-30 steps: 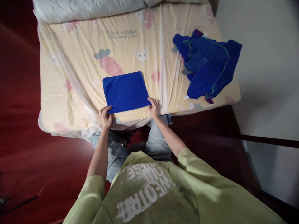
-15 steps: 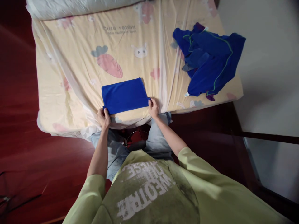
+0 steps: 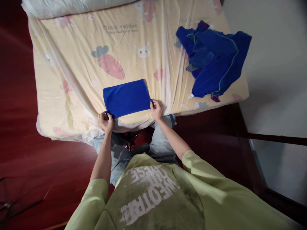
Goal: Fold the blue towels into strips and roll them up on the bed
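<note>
A blue cloth (image 3: 127, 98), roughly rectangular, lies flat near the front edge of the bed. My left hand (image 3: 105, 121) pinches its near left corner between thumb and fingers. At the near right corner, my right hand (image 3: 156, 109) grips the cloth the same way. The near edge runs fairly straight between both hands, and the far corners rest on the sheet. Whether the cloth is one layer or folded, I cannot tell.
A rumpled heap of blue clothing (image 3: 216, 64) with green piping lies on the bed's right side. The yellow patterned sheet (image 3: 79, 57) is wrinkled. A pale rolled bundle (image 3: 72, 7) borders the far left. A wall (image 3: 268, 70) stands at right, above dark red flooring (image 3: 59, 166).
The view has shifted slightly. Both hands keep hold of the cloth's near corners, and its near edge looks slightly more drawn in at the right hand.
</note>
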Demonstrator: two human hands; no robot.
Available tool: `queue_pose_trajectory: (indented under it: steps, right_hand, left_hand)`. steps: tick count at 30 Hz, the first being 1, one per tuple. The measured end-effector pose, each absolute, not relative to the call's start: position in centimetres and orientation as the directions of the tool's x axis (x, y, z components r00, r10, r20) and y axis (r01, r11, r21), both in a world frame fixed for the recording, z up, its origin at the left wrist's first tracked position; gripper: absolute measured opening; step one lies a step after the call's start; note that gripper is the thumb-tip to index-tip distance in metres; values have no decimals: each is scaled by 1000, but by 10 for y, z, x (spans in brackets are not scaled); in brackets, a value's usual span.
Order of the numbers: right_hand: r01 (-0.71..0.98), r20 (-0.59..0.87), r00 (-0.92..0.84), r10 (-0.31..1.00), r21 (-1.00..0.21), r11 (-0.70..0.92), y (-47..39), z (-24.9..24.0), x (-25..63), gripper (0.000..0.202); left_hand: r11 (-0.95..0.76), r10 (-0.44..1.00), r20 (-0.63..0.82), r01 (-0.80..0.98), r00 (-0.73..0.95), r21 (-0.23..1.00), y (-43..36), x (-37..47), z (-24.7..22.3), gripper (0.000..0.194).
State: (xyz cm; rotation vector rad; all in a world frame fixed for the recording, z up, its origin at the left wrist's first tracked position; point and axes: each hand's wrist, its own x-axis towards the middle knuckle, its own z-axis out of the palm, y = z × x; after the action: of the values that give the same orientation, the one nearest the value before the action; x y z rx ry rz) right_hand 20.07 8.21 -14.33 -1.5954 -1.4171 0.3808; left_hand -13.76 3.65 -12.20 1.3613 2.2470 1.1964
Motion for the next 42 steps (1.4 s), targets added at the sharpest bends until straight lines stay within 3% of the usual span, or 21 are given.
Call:
queue_pose_trajectory:
  steps: [12,22,26,29,33,37,42]
  right_hand:
    - [622,395,224,891,-762,181,78,-138,199,31]
    - [657,415,-1,910,-686,314,77,-127,206,32]
    - [659,428,-63,902,-661,359,73,-123,211,39]
    - [647,398,-75,914,-678,348,73,-122,212,43]
    - [634,412,-64,909,-687,356,75,-120,210,50]
    - [599,451,-19,892,-710,371,76,-120,207,42]
    - [597,381,177,908,-774,209,74,-135,205,28]
  left_hand:
    - [132,845,299,714,-443,687,32,-133,-114,23]
    - [-121,941,319,765,-114,632,28,-142,-105,26]
    - [-185,961,278,778,14,600,28,-148,-102,39]
    - [-164,966,260,781,2,603,28,-148,-101,46]
    - [-145,961,272,759,-44,635,29,-147,-100,38]
    - [-155,953,293,722,-70,674,29,-151,-101,33]
    - [36,917,229,639,-327,768,28,-154,-113,33]
